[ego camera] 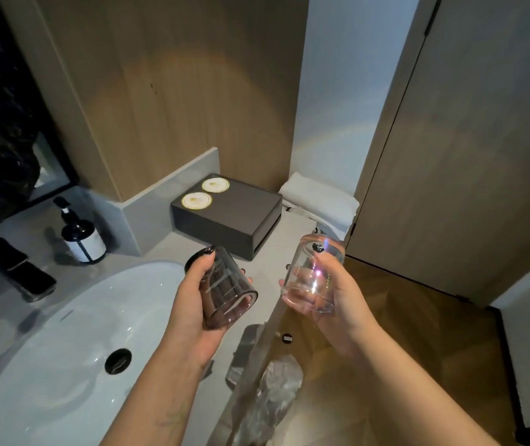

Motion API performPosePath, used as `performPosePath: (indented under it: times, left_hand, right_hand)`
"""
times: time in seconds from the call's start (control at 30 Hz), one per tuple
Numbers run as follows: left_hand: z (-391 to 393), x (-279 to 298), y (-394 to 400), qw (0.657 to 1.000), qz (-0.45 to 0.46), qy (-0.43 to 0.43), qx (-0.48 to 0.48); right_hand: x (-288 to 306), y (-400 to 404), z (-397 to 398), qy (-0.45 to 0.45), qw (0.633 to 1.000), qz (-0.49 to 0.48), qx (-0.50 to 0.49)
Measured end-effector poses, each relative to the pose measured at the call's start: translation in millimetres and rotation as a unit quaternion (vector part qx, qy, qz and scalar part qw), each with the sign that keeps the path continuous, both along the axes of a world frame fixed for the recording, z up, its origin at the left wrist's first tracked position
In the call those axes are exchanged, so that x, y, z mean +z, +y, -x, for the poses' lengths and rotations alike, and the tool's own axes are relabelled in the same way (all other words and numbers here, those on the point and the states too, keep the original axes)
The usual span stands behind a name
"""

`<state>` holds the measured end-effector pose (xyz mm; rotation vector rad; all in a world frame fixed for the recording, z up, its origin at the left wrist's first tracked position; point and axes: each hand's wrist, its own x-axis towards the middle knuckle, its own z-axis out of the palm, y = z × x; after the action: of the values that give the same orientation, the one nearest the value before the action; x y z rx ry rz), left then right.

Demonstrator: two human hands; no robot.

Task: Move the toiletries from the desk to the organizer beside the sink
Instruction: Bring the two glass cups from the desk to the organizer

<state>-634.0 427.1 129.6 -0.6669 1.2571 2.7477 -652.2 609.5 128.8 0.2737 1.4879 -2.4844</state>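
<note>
Left hand grips a dark smoked glass, fingers and thumb wrapped round its wall. The glass is tilted, its open mouth turned down toward the camera, and is held in the air above the grey surface at the right rim of the sink.

Right hand grips a clear glass with an iridescent sheen, thumb on the near side and fingers showing through the wall. This glass is also tilted and held in the air, over the edge of the surface where it meets the wooden floor. The two glasses are near each other but apart.

The organizer, a dark grey box, stands on the surface in the corner behind both glasses, against the grey upstand and the wood wall panel. Two round white lids lie on its top at the left end. Neither glass touches the box.

A folded white towel lies just right of the organizer. A dark pump bottle with a white label stands left of it, behind the sink, beside the black tap. Crumpled clear plastic wrapping lies at the near edge of the surface, below the hands. The sink drain is dark and round.
</note>
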Motion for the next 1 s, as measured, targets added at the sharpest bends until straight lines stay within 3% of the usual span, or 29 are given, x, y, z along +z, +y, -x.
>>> performPosePath:
  times: [0.27,0.53,0.83,1.0]
  left_hand:
    - [70.7,-7.8,33.1,0.996,-0.003,-0.008,0.086]
    - [109.9,-7.0,77.8,0.979,-0.038,-0.011,0.199]
    - [128.5,-11.9,65.7,0.962,-0.039,-0.041,0.268]
    - [147.7,-18.3,33.4,0.958,-0.047,-0.043,0.28]
  right_hand:
    - [2.9,34.6,100.3,-0.046,0.997,0.017,0.055]
    - [19.8,63.0,192.0,0.031,0.982,-0.072,0.173]
    - [31.6,19.5,265.7,0.083,0.94,-0.193,0.268]
    - [40.8,-28.6,299.1,0.115,0.931,-0.225,0.263]
